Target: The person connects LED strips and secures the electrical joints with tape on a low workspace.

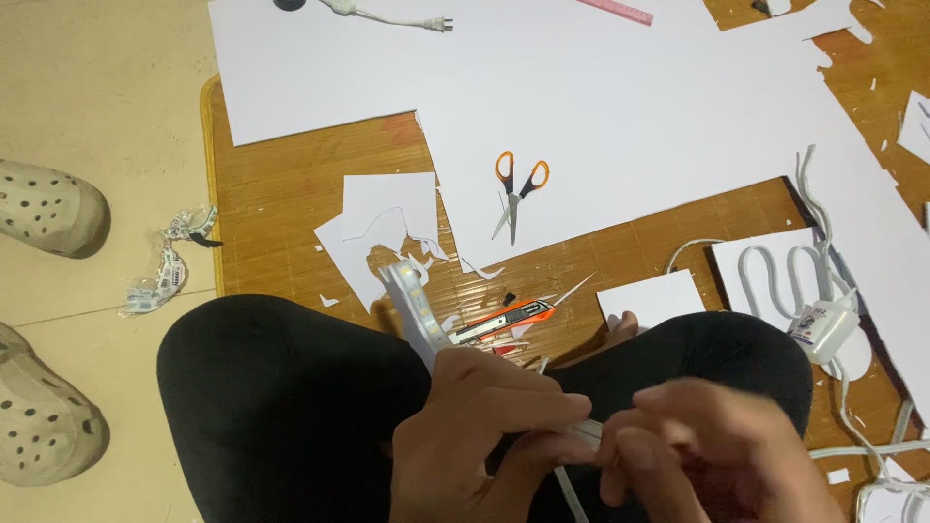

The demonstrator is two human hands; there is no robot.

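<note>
Both hands work one light strip (412,302): my left hand (475,436) is clamped round it, right hand (707,450) blurred, fingers pinching its near end. Strip's long axis runs up-left from left hand, toward scissors (515,194).

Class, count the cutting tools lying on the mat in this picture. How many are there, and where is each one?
2. The orange-handled scissors lie on the large white sheet; the orange utility knife lies on the bamboo mat, just beyond the left hand. Others may be hidden under paper.
</note>
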